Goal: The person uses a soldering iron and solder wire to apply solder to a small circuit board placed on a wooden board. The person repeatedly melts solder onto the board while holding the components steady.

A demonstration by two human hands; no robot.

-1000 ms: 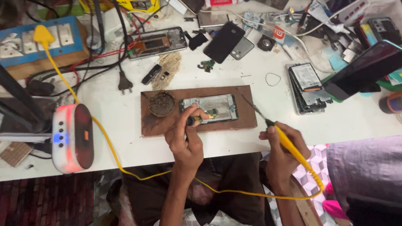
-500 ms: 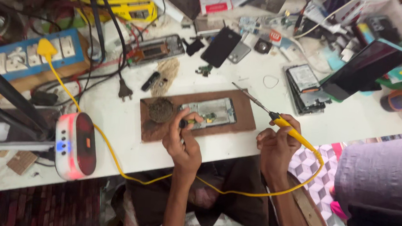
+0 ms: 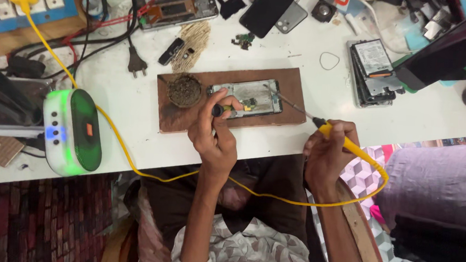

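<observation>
Left hand (image 3: 217, 141) grips a small tool over the opened phone (image 3: 248, 97); right hand (image 3: 328, 153) clamps the yellow soldering iron (image 3: 345, 143). Cables, phone parts crowd the upper tabletop (image 3: 131, 114).

One wooden board (image 3: 289, 91), one soldering iron (image 3: 345, 144), two hands (both busy), one opened phone (image 3: 251, 97).

right hand (image 3: 328, 156) | soldering iron (image 3: 309, 115) tip lowered onto opened phone (image 3: 248, 97)

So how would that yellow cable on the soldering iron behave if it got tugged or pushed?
Probably floppy: the yellow cable droops in loose curves off the table edge. A tug likely drags the soldering iron in the right hand. It looks light and thin.
</observation>
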